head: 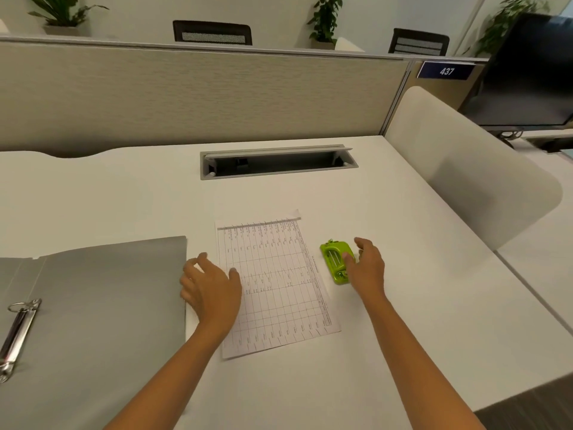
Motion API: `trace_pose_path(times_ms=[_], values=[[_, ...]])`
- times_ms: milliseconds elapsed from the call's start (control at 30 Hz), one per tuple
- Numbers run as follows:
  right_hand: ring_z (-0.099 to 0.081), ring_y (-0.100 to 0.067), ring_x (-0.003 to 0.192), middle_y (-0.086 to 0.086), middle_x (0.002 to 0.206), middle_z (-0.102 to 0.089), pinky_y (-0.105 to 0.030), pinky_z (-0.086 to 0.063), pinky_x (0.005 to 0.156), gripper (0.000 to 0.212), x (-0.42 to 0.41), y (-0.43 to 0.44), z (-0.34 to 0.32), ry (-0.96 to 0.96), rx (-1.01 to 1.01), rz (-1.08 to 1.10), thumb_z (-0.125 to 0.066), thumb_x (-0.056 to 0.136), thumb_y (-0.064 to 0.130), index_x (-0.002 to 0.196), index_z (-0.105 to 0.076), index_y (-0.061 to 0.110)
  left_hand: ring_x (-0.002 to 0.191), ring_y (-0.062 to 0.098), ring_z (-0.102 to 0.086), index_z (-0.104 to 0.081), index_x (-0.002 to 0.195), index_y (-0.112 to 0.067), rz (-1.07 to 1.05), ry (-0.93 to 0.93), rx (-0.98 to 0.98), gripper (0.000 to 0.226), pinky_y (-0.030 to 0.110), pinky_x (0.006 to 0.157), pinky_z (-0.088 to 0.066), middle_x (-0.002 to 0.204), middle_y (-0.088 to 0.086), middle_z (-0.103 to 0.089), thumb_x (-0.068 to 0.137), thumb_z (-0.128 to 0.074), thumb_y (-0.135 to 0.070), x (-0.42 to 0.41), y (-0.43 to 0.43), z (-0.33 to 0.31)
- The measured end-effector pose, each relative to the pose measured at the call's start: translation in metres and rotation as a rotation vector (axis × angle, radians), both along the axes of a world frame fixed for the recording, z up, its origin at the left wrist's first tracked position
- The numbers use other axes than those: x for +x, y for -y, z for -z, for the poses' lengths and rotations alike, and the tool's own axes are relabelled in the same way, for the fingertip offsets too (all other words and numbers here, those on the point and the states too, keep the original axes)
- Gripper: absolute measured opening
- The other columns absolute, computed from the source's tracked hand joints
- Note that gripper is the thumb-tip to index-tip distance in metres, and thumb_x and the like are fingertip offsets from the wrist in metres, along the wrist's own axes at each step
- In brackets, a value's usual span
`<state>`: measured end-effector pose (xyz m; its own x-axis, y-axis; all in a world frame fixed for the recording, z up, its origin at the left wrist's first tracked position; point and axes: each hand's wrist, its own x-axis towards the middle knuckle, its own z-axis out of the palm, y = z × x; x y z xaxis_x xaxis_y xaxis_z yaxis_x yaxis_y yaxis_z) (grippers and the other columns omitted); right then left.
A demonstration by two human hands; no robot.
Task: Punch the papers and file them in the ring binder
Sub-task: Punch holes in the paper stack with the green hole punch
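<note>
Green plastic marks the hole punch (336, 262), which lies flat on the white surface (403, 305) just right of the papers (273, 283). The right hand (366, 268) is beside it on its right, fingers spread and loosely curved, the thumb over the punch's right edge; whether it actually touches the punch cannot be told, and nothing is gripped. The papers lie near the middle of the surface, a printed table of rows and columns facing up, the stack turned slightly so that its far end leans left; a corner of a lower sheet peeks out at the far right corner. The left hand (210, 287) is palm down with fingers spread and released, its thumb resting on the left edge of the papers and its fingers reaching over the gap toward the ring binder (102, 305). That binder is grey and lies open and flat at the left, its right cover edge just beside the papers. Its metal ring mechanism (17, 330) sits at the far left of the view, with one ring visible at its far end. Farther back, a grey cable tray (279, 162) is set into the surface, its lid raised.
</note>
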<state>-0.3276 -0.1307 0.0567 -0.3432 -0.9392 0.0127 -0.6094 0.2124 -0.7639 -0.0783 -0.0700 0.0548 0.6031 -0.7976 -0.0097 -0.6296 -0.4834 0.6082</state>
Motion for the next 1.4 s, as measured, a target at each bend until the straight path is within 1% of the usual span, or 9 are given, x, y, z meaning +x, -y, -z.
trace_pose_path(times_ms=[133, 267, 367, 500, 700, 967, 1133, 1333, 1400], values=[[-0.050, -0.029, 0.120, -0.015, 0.131, -0.052, -0.034, -0.041, 0.093, 0.052, -0.010, 0.018, -0.006, -0.121, 0.241, -0.048, -0.061, 0.089, 0.029, 0.133, -0.045, 0.007, 0.126, 0.038, -0.029, -0.033, 0.128, 0.003, -0.053, 0.008, 0.303, 0.070, 0.048, 0.105, -0.027, 0.141, 0.020, -0.024, 0.082, -0.065, -0.038, -0.003, 0.010, -0.003], [-0.056, -0.029, 0.110, -0.013, 0.121, -0.060, -0.031, -0.043, 0.079, 0.048, -0.006, 0.029, -0.014, -0.225, 0.365, -0.138, -0.065, 0.086, 0.029, 0.126, -0.051, 0.005, 0.128, 0.036, -0.029, -0.029, 0.134, 0.005, -0.033, 0.026, 0.443, 0.088, 0.046, 0.102, -0.033, 0.142, 0.019, -0.020, 0.075, -0.071, -0.046, -0.013, 0.026, -0.011], [-0.059, -0.027, 0.099, -0.012, 0.111, -0.064, -0.031, -0.044, 0.074, 0.040, -0.004, 0.033, -0.018, -0.258, 0.399, -0.159, -0.067, 0.084, 0.030, 0.114, -0.058, 0.006, 0.120, 0.031, -0.035, -0.036, 0.126, 0.001, -0.048, 0.023, 0.509, 0.075, 0.041, 0.096, -0.039, 0.136, 0.017, -0.025, 0.074, -0.075, -0.038, -0.016, 0.039, -0.011], [-0.056, -0.022, 0.084, -0.011, 0.105, -0.067, -0.029, -0.042, 0.069, 0.035, -0.006, 0.037, -0.020, -0.215, 0.449, -0.160, -0.070, 0.080, 0.030, 0.106, -0.063, 0.008, 0.108, 0.028, -0.039, -0.041, 0.117, -0.004, -0.148, -0.035, 0.494, 0.045, 0.041, 0.088, -0.047, 0.126, 0.016, -0.032, 0.084, -0.064, -0.024, -0.014, 0.053, -0.007], [-0.056, -0.022, 0.086, -0.010, 0.105, -0.067, -0.029, -0.042, 0.072, 0.038, -0.006, 0.038, -0.024, -0.172, 0.488, -0.137, -0.072, 0.079, 0.030, 0.109, -0.062, 0.009, 0.105, 0.031, -0.046, -0.035, 0.123, -0.001, -0.092, -0.111, 0.500, 0.059, 0.043, 0.090, -0.049, 0.127, 0.020, -0.032, 0.078, -0.071, -0.015, -0.016, 0.056, -0.011], [-0.060, -0.026, 0.099, -0.009, 0.111, -0.063, -0.029, -0.040, 0.070, 0.042, 0.002, 0.037, -0.026, -0.215, 0.516, -0.110, -0.069, 0.080, 0.029, 0.115, -0.056, 0.008, 0.109, 0.031, -0.052, -0.034, 0.128, -0.001, -0.079, -0.111, 0.568, 0.066, 0.043, 0.093, -0.039, 0.121, 0.018, -0.050, 0.079, -0.072, -0.021, -0.013, 0.055, -0.015], [-0.058, -0.025, 0.092, -0.009, 0.111, -0.063, -0.029, -0.042, 0.071, 0.040, 0.002, 0.037, -0.027, -0.210, 0.522, -0.103, -0.069, 0.081, 0.028, 0.114, -0.056, 0.009, 0.099, 0.026, -0.048, -0.044, 0.122, -0.001, 0.070, -0.124, 0.549, 0.066, 0.031, 0.065, -0.042, 0.121, 0.016, -0.047, 0.071, -0.080, -0.024, -0.006, 0.049, -0.015], [-0.060, -0.026, 0.099, -0.009, 0.112, -0.064, -0.029, -0.042, 0.073, 0.040, 0.001, 0.036, -0.025, -0.190, 0.514, -0.092, -0.068, 0.080, 0.027, 0.115, -0.058, 0.010, 0.076, 0.022, -0.053, -0.044, 0.117, -0.006, 0.086, -0.047, 0.436, 0.065, 0.030, 0.062, -0.041, 0.091, 0.006, -0.054, 0.070, -0.082, -0.028, -0.008, 0.033, -0.022], [-0.060, -0.027, 0.102, -0.010, 0.112, -0.065, -0.030, -0.043, 0.075, 0.039, 0.001, 0.034, -0.026, -0.170, 0.505, -0.090, -0.068, 0.081, 0.027, 0.115, -0.058, 0.009, 0.076, 0.023, -0.054, -0.042, 0.118, -0.007, 0.089, -0.045, 0.402, 0.066, 0.031, 0.062, -0.040, 0.093, 0.008, -0.057, 0.071, -0.082, -0.030, -0.009, 0.027, -0.022]])
